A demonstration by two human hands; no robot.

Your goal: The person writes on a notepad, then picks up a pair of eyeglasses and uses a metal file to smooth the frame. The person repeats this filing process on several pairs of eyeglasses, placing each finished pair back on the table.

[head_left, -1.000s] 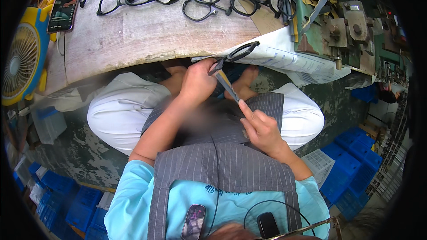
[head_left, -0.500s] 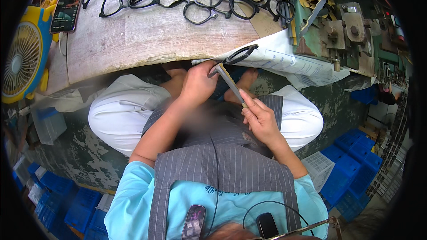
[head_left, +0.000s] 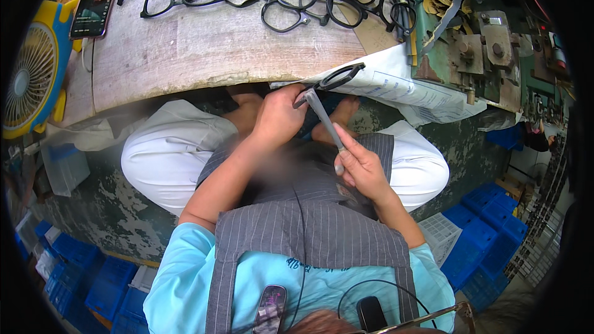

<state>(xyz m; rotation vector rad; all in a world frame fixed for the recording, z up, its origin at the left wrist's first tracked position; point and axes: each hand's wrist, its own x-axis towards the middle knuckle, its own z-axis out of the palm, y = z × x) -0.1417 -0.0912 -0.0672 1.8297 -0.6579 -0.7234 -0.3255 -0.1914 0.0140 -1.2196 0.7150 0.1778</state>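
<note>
Just off the near edge of the wooden table, my left hand is closed around a black eyeglass frame. One rim sticks out to the right of the fist, and the rest is largely hidden by my fingers. My right hand grips a flat grey metal file by its near end, thumb laid along it. The file slants up and left, its far end against the frame beside my left fingers. Exact contact there is too small to make out.
Many black eyeglass frames lie across the far side of the table. A phone and a yellow-blue fan stand at left. White printed sheeting hangs over the edge, near a green machine. Blue crates sit low right.
The file has turned in my right hand, so its yellowish edge no longer shows and a grey face does. My right fingers have shifted slightly. My left hand keeps the eyeglass frame almost in place.
</note>
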